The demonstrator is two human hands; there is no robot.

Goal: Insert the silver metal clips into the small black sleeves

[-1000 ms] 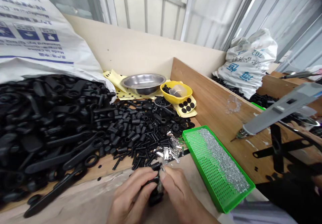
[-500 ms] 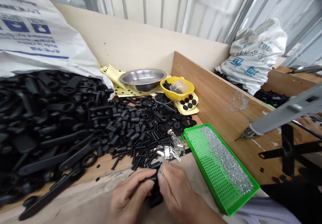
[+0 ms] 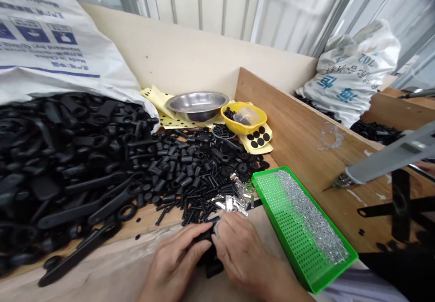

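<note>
At the bottom centre, my left hand (image 3: pixel 181 259) grips a black plastic part (image 3: pixel 205 247) between thumb and fingers. My right hand (image 3: pixel 238 247) closes on the same part from the right, and its fingers hide much of it. A ring shows on a finger of my right hand. Just beyond my fingertips lie small silver metal clips (image 3: pixel 234 202) and black threaded pieces (image 3: pixel 195 204). Black cylinders (image 3: pixel 173 166) are heaped behind these.
Large black handle-shaped parts (image 3: pixel 78 157) spill from a white sack (image 3: pixel 84 48) at left. A green tray (image 3: pixel 288 243) holds small metal pieces. Behind are a steel bowl (image 3: pixel 199 103) and yellow bowl (image 3: pixel 254 127). A grey tool (image 3: pixel 374 166) juts in from the right.
The view has shifted slightly, so the bench items appear a little further right. Both hands remain around the black part, with the right hand's fingers slightly further over it.
</note>
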